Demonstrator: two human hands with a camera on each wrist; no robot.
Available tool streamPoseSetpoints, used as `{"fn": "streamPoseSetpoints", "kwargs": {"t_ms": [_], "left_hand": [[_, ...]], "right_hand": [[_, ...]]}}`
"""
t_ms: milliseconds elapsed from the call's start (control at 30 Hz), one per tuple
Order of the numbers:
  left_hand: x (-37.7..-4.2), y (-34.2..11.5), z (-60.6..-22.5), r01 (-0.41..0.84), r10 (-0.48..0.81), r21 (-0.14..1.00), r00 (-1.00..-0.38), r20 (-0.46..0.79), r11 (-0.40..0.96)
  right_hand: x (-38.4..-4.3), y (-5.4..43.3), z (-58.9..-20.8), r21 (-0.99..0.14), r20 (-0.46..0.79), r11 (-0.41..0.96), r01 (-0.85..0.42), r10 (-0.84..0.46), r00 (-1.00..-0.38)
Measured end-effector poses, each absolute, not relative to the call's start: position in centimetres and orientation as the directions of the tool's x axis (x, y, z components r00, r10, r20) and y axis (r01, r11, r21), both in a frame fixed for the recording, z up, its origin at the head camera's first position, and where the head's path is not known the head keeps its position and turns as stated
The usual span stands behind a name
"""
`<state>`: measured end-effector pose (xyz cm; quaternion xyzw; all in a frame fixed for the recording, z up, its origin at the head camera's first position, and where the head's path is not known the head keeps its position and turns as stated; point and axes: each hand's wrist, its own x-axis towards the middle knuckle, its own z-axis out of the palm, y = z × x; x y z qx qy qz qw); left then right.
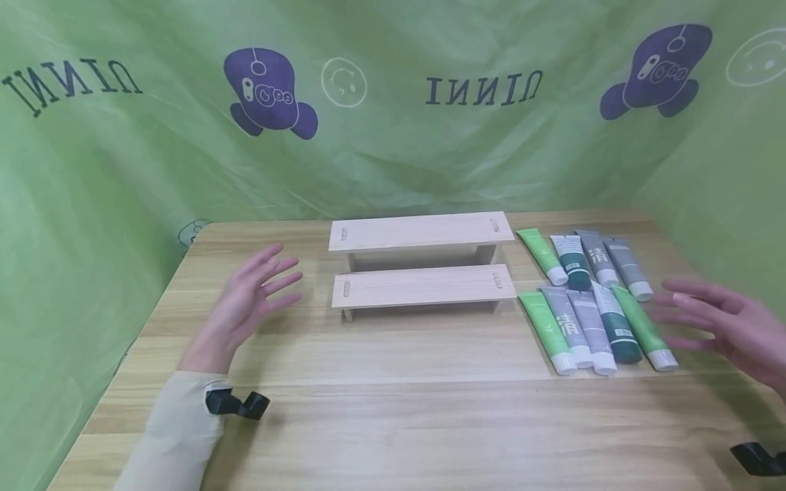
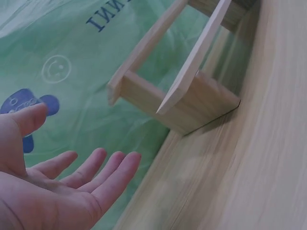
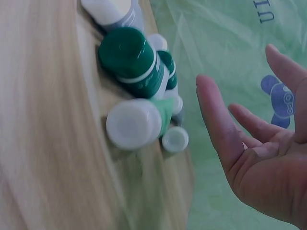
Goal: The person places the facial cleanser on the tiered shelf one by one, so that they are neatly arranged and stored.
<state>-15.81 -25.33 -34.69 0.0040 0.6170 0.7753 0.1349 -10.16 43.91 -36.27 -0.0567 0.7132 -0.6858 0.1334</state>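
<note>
A pale wooden two-step rack (image 1: 424,286) stands at the middle back of the table, its two shelves bare. To its right, several squeeze tubes lie in two rows: light green tubes (image 1: 543,331), grey tubes (image 1: 595,327) and white-and-dark-green tubes (image 1: 617,327). My left hand (image 1: 248,293) is held above the table left of the rack, fingers spread, holding nothing. Over at the right, my right hand (image 1: 724,324) hovers beside the tubes with extended fingers and nothing in its grasp. In the right wrist view, a white cap (image 3: 133,124) and a dark green cap (image 3: 125,53) face the camera.
The wood-grain table (image 1: 393,423) extends toward me in front of the rack. A green printed cloth (image 1: 393,157) hangs behind the table and along both sides. Black wrist straps (image 1: 236,404) show at both wrists.
</note>
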Motion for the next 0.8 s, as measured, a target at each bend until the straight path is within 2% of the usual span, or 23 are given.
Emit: {"fn": "streamPoseSetpoints", "kwargs": {"t_ms": [200, 533, 800], "left_hand": [[-17.7, -22.9, -35.2, -0.228, 0.173, 0.961, -0.964, -0.201, -0.154], [-19.4, -20.3, -36.1, -0.223, 0.196, 0.97, -0.96, -0.202, -0.091], [-19.7, -19.5, -36.5, -0.219, 0.184, 0.972, -0.962, -0.201, -0.084]], "right_hand": [[-9.6, 45.2, -37.0, -0.966, -0.217, 0.178, 0.185, -0.178, -0.96], [-9.0, 45.8, -37.6, -0.899, -0.318, 0.343, 0.272, -0.085, -0.944], [-9.2, 45.8, -37.9, -0.85, -0.351, 0.449, 0.277, -0.089, -0.932]]}}
